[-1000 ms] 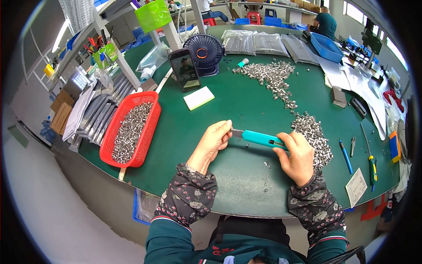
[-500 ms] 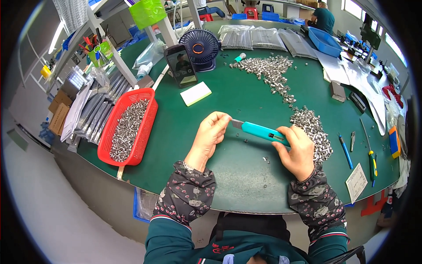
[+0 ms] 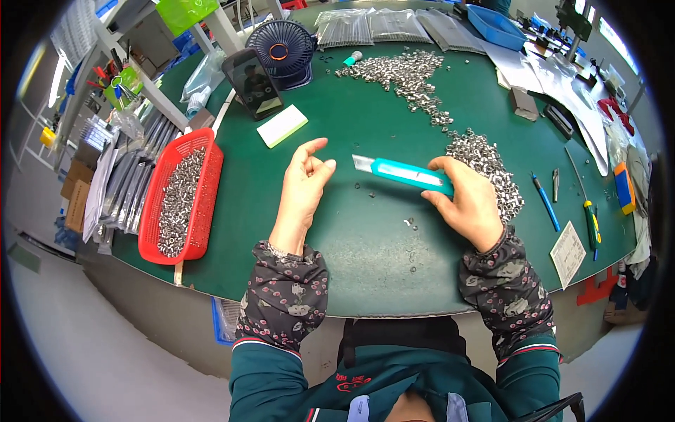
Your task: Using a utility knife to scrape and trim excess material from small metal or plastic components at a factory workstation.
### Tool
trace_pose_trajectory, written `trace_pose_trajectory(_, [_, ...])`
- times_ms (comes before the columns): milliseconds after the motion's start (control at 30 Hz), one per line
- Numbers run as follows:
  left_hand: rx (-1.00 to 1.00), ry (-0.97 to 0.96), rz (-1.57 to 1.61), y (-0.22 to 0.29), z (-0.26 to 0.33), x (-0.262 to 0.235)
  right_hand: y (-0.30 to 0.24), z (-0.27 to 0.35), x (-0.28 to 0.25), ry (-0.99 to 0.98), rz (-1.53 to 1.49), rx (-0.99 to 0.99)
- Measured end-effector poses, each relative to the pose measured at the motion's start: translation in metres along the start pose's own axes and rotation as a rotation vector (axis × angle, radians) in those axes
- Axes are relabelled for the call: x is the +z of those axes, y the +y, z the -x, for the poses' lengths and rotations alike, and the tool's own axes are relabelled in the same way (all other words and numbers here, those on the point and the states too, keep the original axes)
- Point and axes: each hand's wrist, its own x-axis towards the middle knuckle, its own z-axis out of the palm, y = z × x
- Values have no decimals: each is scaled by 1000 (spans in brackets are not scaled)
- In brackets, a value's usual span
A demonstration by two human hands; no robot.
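My right hand (image 3: 467, 200) grips the rear end of a teal utility knife (image 3: 415, 176) between thumb and fingers, above the table. The knife's blade (image 3: 363, 163) sticks out toward the left. Just left of the blade tip, my left hand (image 3: 304, 186) is raised with thumb and index finger apart and no object visible between them; its other fingers curl in. Close behind my right hand lies a pile of small metal rings (image 3: 485, 165). A few tiny dark rings (image 3: 413, 247) lie on the green table (image 3: 351, 260) between my forearms.
A red basket (image 3: 213, 186) of metal pieces stands at left. Behind are a phone (image 3: 254, 84), a fan (image 3: 281, 53), a pale pad (image 3: 283, 126) and another pile of metal rings (image 3: 404, 74). A blue pen-like tool (image 3: 545, 202), a screwdriver (image 3: 589, 211) and a paper card (image 3: 567, 254) lie at right.
My left hand has come away from the knife blade, leaving a gap, and its thumb and index finger have parted. My right hand still holds the knife. The whole view has shifted.
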Motion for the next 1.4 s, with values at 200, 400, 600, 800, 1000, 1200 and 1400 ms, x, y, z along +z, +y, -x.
trace_pose_trajectory(200, [-109,-45,17,-1,-1,-13,4,5,1,-8,282,-33])
trace_pose_trajectory(400, [-36,-109,-145,1,4,-6,14,1,-16,358,-303,249])
trace_pose_trajectory(600, [205,-323,-434,6,18,54,33,-3,-22,533,-424,363])
trace_pose_trajectory(800, [355,-519,-700,12,23,115,31,-2,-21,560,-451,305])
trace_pose_trajectory(1000, [462,-483,-889,4,28,136,29,0,-22,555,-454,301])
trace_pose_trajectory(1200, [467,-493,-931,2,25,135,33,-2,-19,529,-454,300])
trace_pose_trajectory(1400, [38,-467,-364,23,16,89,30,-5,-18,456,-434,323])
